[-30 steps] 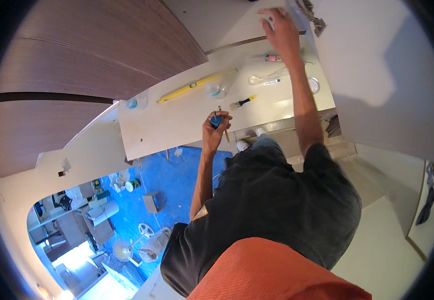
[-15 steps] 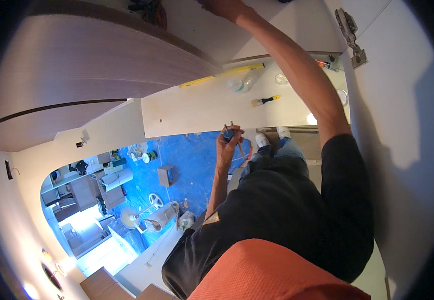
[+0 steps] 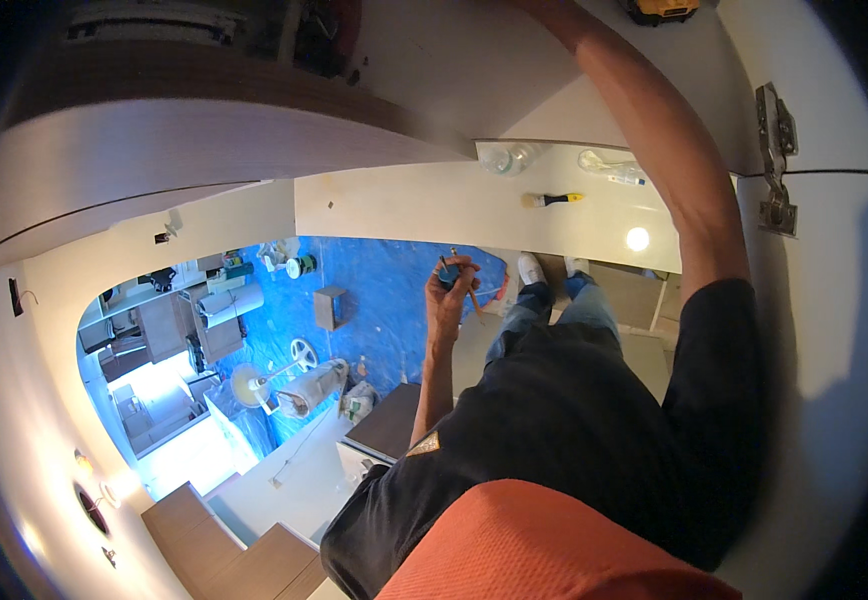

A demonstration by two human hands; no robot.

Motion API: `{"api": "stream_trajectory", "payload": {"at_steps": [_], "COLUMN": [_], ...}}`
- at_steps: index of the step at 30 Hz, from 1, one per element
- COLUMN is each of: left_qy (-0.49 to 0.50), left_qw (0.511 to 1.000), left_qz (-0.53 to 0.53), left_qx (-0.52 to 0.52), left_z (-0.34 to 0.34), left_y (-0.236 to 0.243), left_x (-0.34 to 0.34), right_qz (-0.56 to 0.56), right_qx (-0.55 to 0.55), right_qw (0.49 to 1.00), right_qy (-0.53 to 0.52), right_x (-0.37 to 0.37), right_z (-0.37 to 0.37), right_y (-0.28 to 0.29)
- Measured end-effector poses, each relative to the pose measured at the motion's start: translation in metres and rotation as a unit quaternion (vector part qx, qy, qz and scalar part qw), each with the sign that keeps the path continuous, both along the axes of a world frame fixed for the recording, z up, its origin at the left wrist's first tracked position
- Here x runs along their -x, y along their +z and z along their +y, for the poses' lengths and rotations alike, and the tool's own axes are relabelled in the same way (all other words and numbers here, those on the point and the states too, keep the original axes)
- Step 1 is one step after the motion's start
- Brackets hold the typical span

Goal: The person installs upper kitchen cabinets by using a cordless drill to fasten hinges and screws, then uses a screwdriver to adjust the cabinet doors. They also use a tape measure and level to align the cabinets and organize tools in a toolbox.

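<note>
My left hand (image 3: 447,290) is closed at waist height, beside the white counter's edge. Its fingers wrap a small dark blue object (image 3: 449,273) with a thin rod-like tip, whose kind I cannot make out. A thin tan stick (image 3: 475,301), like a pencil, pokes out below the same fingers. My right forearm (image 3: 644,90) stretches up into the open wall cabinet (image 3: 434,60); the hand itself lies beyond the top edge. A paintbrush (image 3: 552,200) with a black and yellow handle lies on the white counter (image 3: 404,205) below that arm.
A clear plastic bottle (image 3: 614,168) and a clear jar (image 3: 510,157) stand or lie on the counter. At the right is a cabinet door (image 3: 834,300) with a metal hinge (image 3: 776,160). A yellow and black tool (image 3: 660,10) sits in the cabinet. Blue sheeting (image 3: 374,300) covers the floor.
My view has shifted up toward the cabinet interior. My right hand has passed out of the top edge, and the yellow level on the counter is hidden. My left hand keeps its hold.
</note>
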State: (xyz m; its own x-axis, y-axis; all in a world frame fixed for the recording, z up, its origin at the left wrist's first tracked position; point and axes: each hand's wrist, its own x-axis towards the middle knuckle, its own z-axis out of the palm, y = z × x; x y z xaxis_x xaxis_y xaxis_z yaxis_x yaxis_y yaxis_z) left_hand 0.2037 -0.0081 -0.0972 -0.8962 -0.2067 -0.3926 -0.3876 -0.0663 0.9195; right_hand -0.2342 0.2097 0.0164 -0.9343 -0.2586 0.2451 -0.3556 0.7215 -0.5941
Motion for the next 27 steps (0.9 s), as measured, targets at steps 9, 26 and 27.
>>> {"api": "stream_trajectory", "payload": {"at_steps": [9,26,27], "left_qy": [0.009,0.026,0.037], "left_qw": [1.000,1.000,0.999], "left_qz": [-0.020,-0.012,-0.020], "left_qx": [-0.010,-0.010,-0.006], "left_z": [0.011,0.001,-0.001], "left_y": [-0.004,-0.005,-0.005], "left_x": [0.020,0.025,0.024], "right_qz": [0.108,0.201,0.209], "right_qx": [-0.115,-0.115,-0.112], "right_qw": [0.980,0.969,0.968], "right_qy": [0.120,0.087,0.079], "right_x": [0.001,-0.031,-0.033], "right_z": [-0.018,-0.030,-0.030], "right_y": [-0.009,-0.009,-0.007]}}
